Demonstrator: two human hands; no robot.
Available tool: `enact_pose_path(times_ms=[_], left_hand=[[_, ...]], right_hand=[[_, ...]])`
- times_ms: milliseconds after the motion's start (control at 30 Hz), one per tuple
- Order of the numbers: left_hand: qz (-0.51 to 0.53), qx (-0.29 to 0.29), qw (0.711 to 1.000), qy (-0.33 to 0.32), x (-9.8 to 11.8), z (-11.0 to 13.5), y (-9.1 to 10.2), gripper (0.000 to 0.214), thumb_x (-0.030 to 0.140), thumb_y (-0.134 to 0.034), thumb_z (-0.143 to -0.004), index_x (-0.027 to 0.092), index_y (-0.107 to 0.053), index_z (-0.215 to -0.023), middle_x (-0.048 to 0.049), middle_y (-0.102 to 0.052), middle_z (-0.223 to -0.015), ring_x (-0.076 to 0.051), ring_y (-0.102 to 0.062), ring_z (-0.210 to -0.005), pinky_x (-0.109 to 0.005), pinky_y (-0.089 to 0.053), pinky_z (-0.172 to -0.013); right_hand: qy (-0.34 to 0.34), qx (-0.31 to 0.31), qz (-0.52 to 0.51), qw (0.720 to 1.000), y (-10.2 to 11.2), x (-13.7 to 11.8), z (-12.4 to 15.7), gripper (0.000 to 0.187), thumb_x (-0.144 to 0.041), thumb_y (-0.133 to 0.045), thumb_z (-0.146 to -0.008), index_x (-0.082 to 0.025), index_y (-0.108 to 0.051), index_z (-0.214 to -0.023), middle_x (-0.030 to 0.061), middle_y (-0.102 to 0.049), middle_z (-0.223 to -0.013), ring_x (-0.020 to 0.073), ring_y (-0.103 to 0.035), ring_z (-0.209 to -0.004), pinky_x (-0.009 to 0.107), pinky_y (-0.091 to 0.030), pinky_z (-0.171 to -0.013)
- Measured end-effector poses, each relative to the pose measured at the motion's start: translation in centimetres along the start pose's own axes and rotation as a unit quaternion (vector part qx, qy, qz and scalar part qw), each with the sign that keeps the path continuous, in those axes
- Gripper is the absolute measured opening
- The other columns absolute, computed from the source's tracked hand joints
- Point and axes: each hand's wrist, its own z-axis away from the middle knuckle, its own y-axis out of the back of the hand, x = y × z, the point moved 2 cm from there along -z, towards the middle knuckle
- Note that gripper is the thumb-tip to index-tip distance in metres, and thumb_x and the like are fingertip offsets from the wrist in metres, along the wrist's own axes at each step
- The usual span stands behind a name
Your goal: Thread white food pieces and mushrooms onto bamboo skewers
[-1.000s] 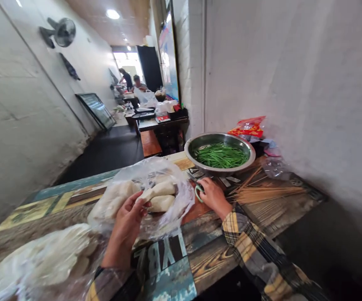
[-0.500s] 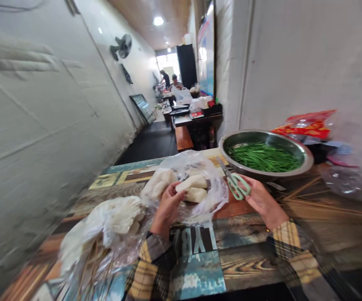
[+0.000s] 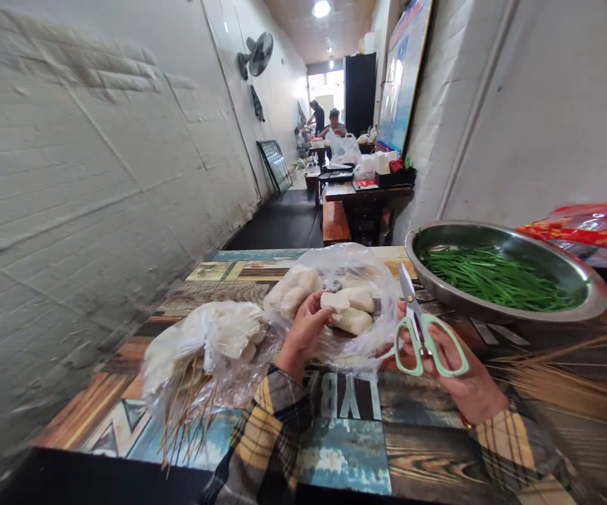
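Note:
My left hand pinches a small white, dough-like piece between thumb and fingers. Just behind it, larger white rolls of the same look lie in an open clear plastic bag. My right hand is closed on scissors with pale green handles. Their steel blades point up and away from me, beside the metal bowl. To the left of my left hand sits another plastic bag of white pieces, with thin bamboo skewers across its front.
A wide steel bowl of long green stalks stands at the right. More skewers lie in front of it, and red packaging is behind. Walls flank the patterned table. Two people are far back near other tables.
The view has turned left, so things sit farther right. The scissors have been turned flatter to the camera, showing both handle loops. My left hand still holds a white piece near the bag.

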Motion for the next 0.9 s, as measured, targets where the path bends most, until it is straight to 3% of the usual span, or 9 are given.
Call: enact_pose_path(times_ms=[167,300,400,467,533,600,667,767,900], left_hand=[[0.036,-0.020,0.999,0.015,0.2,0.2,-0.2,0.048,0.017,-0.079,-0.065,0.018,-0.067,-0.111,-0.0040,-0.066,-0.105,-0.014,-0.060,-0.087,-0.022,-0.050,-0.072],[0.047,-0.031,0.998,0.030,0.2,0.3,-0.2,0.057,0.016,-0.077,-0.067,0.021,-0.063,-0.122,-0.0054,-0.066,-0.113,-0.016,-0.062,-0.091,-0.028,-0.054,-0.079],[0.052,-0.032,0.998,0.035,0.0,0.3,-0.2,0.058,0.014,-0.076,-0.067,0.021,-0.061,-0.123,-0.0056,-0.067,-0.112,-0.017,-0.063,-0.091,-0.034,-0.056,-0.082],[0.060,-0.033,0.997,0.039,0.0,0.2,-0.2,0.054,0.013,-0.076,-0.067,0.020,-0.063,-0.119,-0.0061,-0.068,-0.110,-0.018,-0.064,-0.091,-0.035,-0.056,-0.082],[0.067,-0.042,0.996,0.042,0.2,0.2,-0.3,0.049,0.014,-0.075,-0.069,0.018,-0.064,-0.116,-0.0072,-0.069,-0.109,-0.018,-0.065,-0.090,-0.034,-0.057,-0.080],[0.072,-0.055,0.995,0.040,0.4,0.2,-0.5,0.044,0.015,-0.073,-0.071,0.016,-0.065,-0.115,-0.0084,-0.070,-0.109,-0.018,-0.065,-0.088,-0.032,-0.056,-0.079],[0.077,-0.066,0.994,0.039,0.5,0.2,-0.7,0.041,0.017,-0.073,-0.073,0.014,-0.066,-0.113,-0.0094,-0.070,-0.110,-0.017,-0.066,-0.087,-0.031,-0.056,-0.079],[0.072,-0.063,0.995,0.039,0.5,0.2,-0.8,0.043,0.019,-0.076,-0.072,0.014,-0.067,-0.113,-0.0100,-0.070,-0.113,-0.018,-0.066,-0.091,-0.028,-0.054,-0.079],[0.046,-0.049,0.997,0.038,0.0,0.2,-1.1,0.051,0.018,-0.080,-0.069,0.016,-0.065,-0.118,-0.0084,-0.070,-0.113,-0.018,-0.066,-0.097,-0.024,-0.052,-0.078]], right_hand=[[0.016,0.007,0.063,0.998,-0.8,-0.6,1.1,0.054,-0.042,-0.071,-0.080,-0.030,-0.058,-0.131,0.0077,-0.071,-0.111,0.0219,-0.070,-0.083,0.029,-0.056,-0.060],[0.009,-0.043,0.058,0.997,-1.5,-0.8,0.6,0.052,-0.041,-0.073,-0.080,-0.029,-0.060,-0.129,0.0073,-0.067,-0.117,0.0171,-0.068,-0.081,0.026,-0.055,-0.061],[0.038,-0.051,0.160,0.985,-1.5,-0.6,-0.3,0.053,-0.037,-0.073,-0.079,-0.026,-0.060,-0.129,0.0073,-0.067,-0.114,0.0164,-0.068,-0.081,0.027,-0.057,-0.066],[0.105,-0.040,0.289,0.951,-1.3,-0.5,-0.8,0.051,-0.033,-0.072,-0.078,-0.023,-0.062,-0.128,0.0079,-0.067,-0.116,0.0209,-0.067,-0.095,0.033,-0.057,-0.080],[0.190,-0.027,0.422,0.886,-1.2,-0.3,-1.1,0.048,-0.028,-0.071,-0.077,-0.023,-0.064,-0.125,0.0085,-0.065,-0.122,0.0253,-0.062,-0.111,0.039,-0.052,-0.095],[0.245,-0.019,0.524,0.815,-1.2,0.0,-1.2,0.052,-0.024,-0.069,-0.075,-0.023,-0.063,-0.126,0.0093,-0.062,-0.125,0.0267,-0.058,-0.116,0.042,-0.049,-0.099],[0.257,-0.011,0.592,0.764,-1.3,0.2,-1.2,0.058,-0.023,-0.069,-0.074,-0.023,-0.059,-0.130,0.0100,-0.059,-0.125,0.0269,-0.059,-0.113,0.042,-0.050,-0.097],[0.248,0.003,0.651,0.717,-1.5,0.4,-1.2,0.060,-0.023,-0.067,-0.074,-0.021,-0.055,-0.133,0.0107,-0.057,-0.126,0.0272,-0.061,-0.109,0.042,-0.052,-0.094],[0.262,-0.005,0.681,0.684,-1.9,0.6,-1.2,0.060,-0.017,-0.063,-0.075,-0.019,-0.053,-0.134,0.0113,-0.057,-0.124,0.0278,-0.058,-0.112,0.043,-0.050,-0.097]])
